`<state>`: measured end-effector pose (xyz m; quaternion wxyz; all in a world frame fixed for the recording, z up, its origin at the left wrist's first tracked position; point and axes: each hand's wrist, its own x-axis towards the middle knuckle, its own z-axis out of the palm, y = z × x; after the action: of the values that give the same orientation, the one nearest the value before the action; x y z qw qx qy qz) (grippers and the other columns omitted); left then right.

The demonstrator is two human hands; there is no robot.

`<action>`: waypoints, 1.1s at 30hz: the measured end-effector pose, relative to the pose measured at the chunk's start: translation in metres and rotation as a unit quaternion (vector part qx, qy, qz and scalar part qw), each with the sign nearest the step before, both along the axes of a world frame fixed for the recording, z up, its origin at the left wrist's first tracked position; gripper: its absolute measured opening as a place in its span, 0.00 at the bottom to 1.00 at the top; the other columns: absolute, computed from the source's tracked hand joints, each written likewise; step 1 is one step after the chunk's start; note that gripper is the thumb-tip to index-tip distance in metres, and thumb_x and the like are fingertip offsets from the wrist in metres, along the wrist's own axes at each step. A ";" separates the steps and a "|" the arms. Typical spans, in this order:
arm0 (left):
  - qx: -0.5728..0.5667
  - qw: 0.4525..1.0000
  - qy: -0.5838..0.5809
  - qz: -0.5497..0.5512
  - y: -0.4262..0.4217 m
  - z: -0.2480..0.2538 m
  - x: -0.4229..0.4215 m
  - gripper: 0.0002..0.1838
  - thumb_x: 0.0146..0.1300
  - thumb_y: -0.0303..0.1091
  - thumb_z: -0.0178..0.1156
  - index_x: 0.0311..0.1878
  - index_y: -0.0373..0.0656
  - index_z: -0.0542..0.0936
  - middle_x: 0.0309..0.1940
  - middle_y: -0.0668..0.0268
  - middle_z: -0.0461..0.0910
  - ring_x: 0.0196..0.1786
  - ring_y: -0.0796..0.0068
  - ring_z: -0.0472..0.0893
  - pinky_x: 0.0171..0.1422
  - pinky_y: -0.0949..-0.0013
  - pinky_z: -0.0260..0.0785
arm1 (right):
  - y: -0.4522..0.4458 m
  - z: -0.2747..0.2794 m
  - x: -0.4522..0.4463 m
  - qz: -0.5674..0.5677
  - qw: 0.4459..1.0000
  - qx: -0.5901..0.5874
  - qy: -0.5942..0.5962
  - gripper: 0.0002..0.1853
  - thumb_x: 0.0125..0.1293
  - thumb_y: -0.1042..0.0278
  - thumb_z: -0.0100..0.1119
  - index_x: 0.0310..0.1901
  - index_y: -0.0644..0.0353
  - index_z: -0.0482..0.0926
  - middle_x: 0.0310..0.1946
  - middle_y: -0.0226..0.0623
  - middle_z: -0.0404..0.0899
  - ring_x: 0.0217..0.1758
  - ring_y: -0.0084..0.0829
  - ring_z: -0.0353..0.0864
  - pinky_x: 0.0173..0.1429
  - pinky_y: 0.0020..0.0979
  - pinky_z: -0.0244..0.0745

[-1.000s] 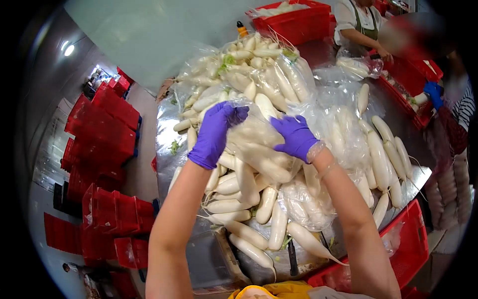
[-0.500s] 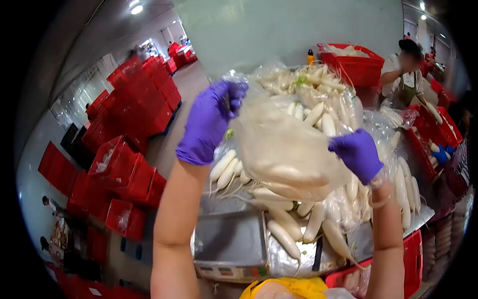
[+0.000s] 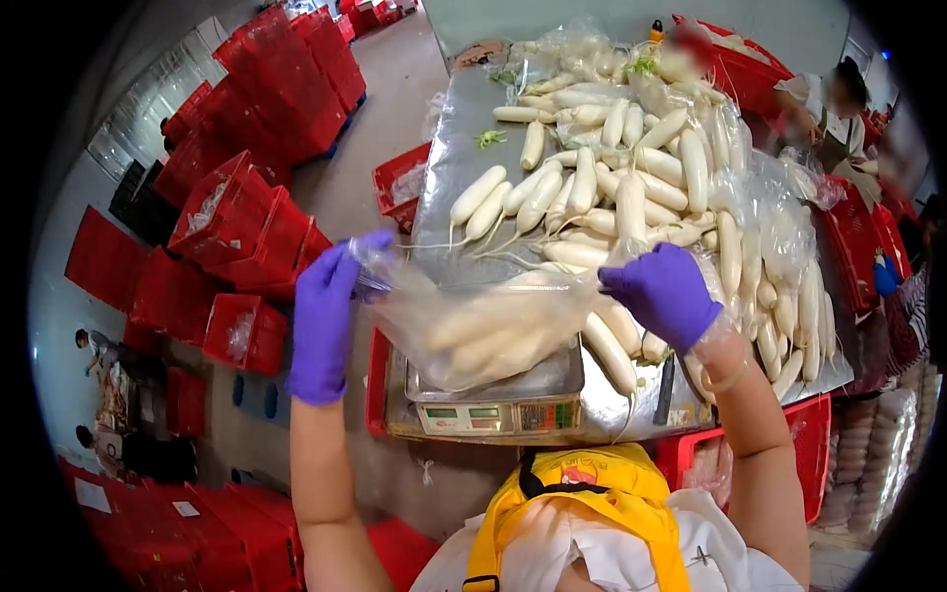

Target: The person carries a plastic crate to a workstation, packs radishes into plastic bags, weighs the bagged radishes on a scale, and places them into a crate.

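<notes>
A clear plastic bag with white radishes inside [image 3: 483, 340] hangs between my two purple-gloved hands. My left hand [image 3: 327, 321] is closed on one upper corner of the bag. My right hand [image 3: 669, 296] grips the opposite upper edge, close to the radish pile. Under the bag is a digital scale [image 3: 459, 419], its metal pan mostly covered; whether the bag touches the pan I cannot tell. Loose white radishes [image 3: 610, 350] lie just right of the scale, next to a dark-handled tool [image 3: 666, 390].
A pile of radishes [image 3: 631, 187], some bagged, covers much of the metal table [image 3: 449, 148]. Red crates [image 3: 242, 335] stand on the left floor, with tall stacks behind. A red crate [image 3: 809, 454] is below the table's right edge. A co-worker [image 3: 838, 109] stands at far right.
Both hands have lowered the bag of radishes from over the pile to over the scale, my left hand moving left and down. The view has tilted downward.
</notes>
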<state>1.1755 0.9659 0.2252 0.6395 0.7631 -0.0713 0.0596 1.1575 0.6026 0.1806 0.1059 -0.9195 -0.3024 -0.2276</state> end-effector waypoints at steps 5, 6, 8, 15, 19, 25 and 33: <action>0.063 0.997 0.030 0.016 0.025 -0.030 -0.065 0.16 0.70 0.34 0.52 0.48 0.31 0.82 0.40 0.60 0.84 0.43 0.73 0.82 0.54 0.71 0.72 | 0.037 0.003 -0.071 -0.046 0.952 -0.258 0.161 0.14 0.61 0.63 0.59 0.48 0.54 0.79 0.45 0.39 0.79 0.50 0.38 0.77 0.51 0.39 0.69; 0.011 0.998 0.056 -0.003 0.025 -0.039 -0.072 0.15 0.70 0.33 0.52 0.48 0.30 0.82 0.41 0.58 0.84 0.43 0.72 0.82 0.55 0.71 0.72 | 0.054 0.009 -0.082 -0.078 0.946 -0.282 0.137 0.19 0.61 0.64 0.58 0.53 0.58 0.76 0.53 0.42 0.77 0.58 0.40 0.74 0.57 0.40 0.68; -0.042 0.996 0.081 -0.025 0.016 -0.043 -0.080 0.15 0.69 0.32 0.52 0.48 0.30 0.81 0.42 0.57 0.84 0.43 0.71 0.83 0.55 0.70 0.72 | 0.094 0.033 -0.092 -0.012 0.982 -0.179 0.059 0.24 0.60 0.65 0.57 0.58 0.61 0.73 0.62 0.47 0.70 0.66 0.44 0.69 0.64 0.42 0.66; -0.211 0.973 0.090 0.013 0.001 -0.054 -0.093 0.18 0.72 0.32 0.53 0.60 0.32 0.76 0.41 0.62 0.84 0.35 0.79 0.79 0.46 0.76 0.71 | 0.158 -0.059 0.027 0.096 0.950 -0.026 0.295 0.14 0.60 0.70 0.51 0.45 0.60 0.82 0.34 0.49 0.83 0.36 0.48 0.84 0.45 0.44 0.78; -0.229 0.971 0.047 0.041 0.013 -0.064 -0.100 0.21 0.73 0.33 0.51 0.65 0.36 0.72 0.42 0.65 0.82 0.38 0.82 0.77 0.46 0.76 0.71 | 0.098 -0.110 0.038 -0.036 0.904 -0.226 0.360 0.12 0.58 0.66 0.53 0.35 0.60 0.86 0.34 0.50 0.84 0.37 0.50 0.84 0.45 0.43 0.79; -0.177 0.981 0.076 0.013 0.000 -0.088 -0.107 0.26 0.70 0.33 0.55 0.70 0.38 0.67 0.42 0.71 0.80 0.38 0.88 0.73 0.42 0.80 0.68 | 0.056 -0.124 -0.015 -0.066 0.904 -0.226 0.356 0.07 0.54 0.71 0.58 0.29 0.62 0.84 0.30 0.50 0.83 0.37 0.46 0.85 0.42 0.41 0.79; 0.257 0.945 -0.127 0.156 -0.020 -0.093 -0.077 0.28 0.65 0.25 0.57 0.70 0.37 0.67 0.57 0.64 0.73 0.53 0.73 0.74 0.60 0.70 0.67 | 0.096 -0.185 0.011 0.071 0.994 0.007 0.084 0.19 0.57 0.73 0.56 0.52 0.62 0.75 0.42 0.45 0.79 0.44 0.44 0.81 0.46 0.40 0.76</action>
<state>1.0987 0.9454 0.1323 0.3900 0.8892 -0.0451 0.2350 1.1690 0.6983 -0.0048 0.1537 -0.9107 -0.3556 -0.1435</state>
